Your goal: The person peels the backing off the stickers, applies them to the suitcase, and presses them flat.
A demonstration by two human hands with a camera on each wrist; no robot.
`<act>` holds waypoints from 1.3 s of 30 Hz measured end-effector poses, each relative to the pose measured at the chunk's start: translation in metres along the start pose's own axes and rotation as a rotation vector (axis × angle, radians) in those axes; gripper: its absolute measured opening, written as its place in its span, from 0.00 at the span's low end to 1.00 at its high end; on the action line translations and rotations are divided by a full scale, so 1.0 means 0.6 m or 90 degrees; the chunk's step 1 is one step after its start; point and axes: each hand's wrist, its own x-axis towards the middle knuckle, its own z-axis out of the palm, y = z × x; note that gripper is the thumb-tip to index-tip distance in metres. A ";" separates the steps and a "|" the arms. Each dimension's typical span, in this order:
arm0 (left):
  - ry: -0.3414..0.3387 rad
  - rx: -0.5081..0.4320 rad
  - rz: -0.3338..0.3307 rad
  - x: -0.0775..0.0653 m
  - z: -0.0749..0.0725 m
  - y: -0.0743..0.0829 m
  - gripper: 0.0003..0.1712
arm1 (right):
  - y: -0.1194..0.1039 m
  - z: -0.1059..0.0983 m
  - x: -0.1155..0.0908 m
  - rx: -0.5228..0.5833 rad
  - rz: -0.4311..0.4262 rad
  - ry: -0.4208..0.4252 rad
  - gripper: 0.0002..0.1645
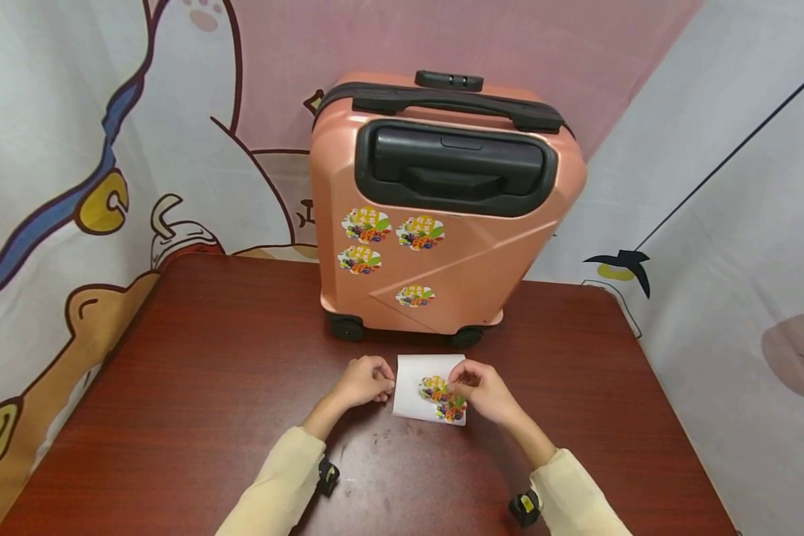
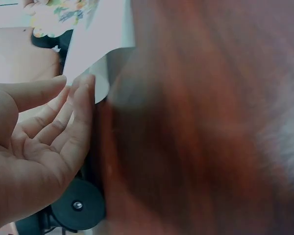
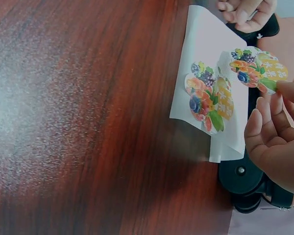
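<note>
My right hand (image 1: 485, 391) pinches the edge of a round fruit sticker (image 3: 259, 68) between thumb and fingertips. The sticker is held above a white backing sheet (image 1: 412, 372) that lies on the table before the suitcase. Another fruit sticker (image 3: 206, 100) is on that sheet. By the sheet's left edge is my left hand (image 1: 368, 381), its fingers loosely bent. Its thumb and fingertips (image 2: 88, 83) are close to the paper; whether they touch it I cannot tell. The pink suitcase (image 1: 455, 268) stands upright, with several fruit stickers (image 1: 420, 232) on its front.
Black wheels (image 1: 467, 337) of the suitcase rest on the dark red table (image 1: 228, 372) just behind the sheet. A recessed black handle (image 1: 455, 164) is at the suitcase's top. Patterned cloth (image 1: 268, 89) hangs behind and at both sides of the table.
</note>
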 end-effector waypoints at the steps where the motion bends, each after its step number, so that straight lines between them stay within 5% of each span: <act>1: 0.002 0.006 0.006 0.000 -0.003 0.003 0.02 | 0.000 0.000 0.001 -0.001 -0.003 0.001 0.03; 16: 0.015 0.089 0.127 0.006 -0.006 0.045 0.04 | -0.018 0.000 0.014 0.001 -0.020 -0.001 0.04; 28: 0.056 0.113 0.146 0.010 0.010 0.051 0.05 | -0.039 0.002 0.024 -0.003 -0.025 0.001 0.02; 39: 0.071 0.085 0.154 0.015 0.007 0.062 0.05 | -0.043 0.003 0.028 0.022 -0.008 0.065 0.04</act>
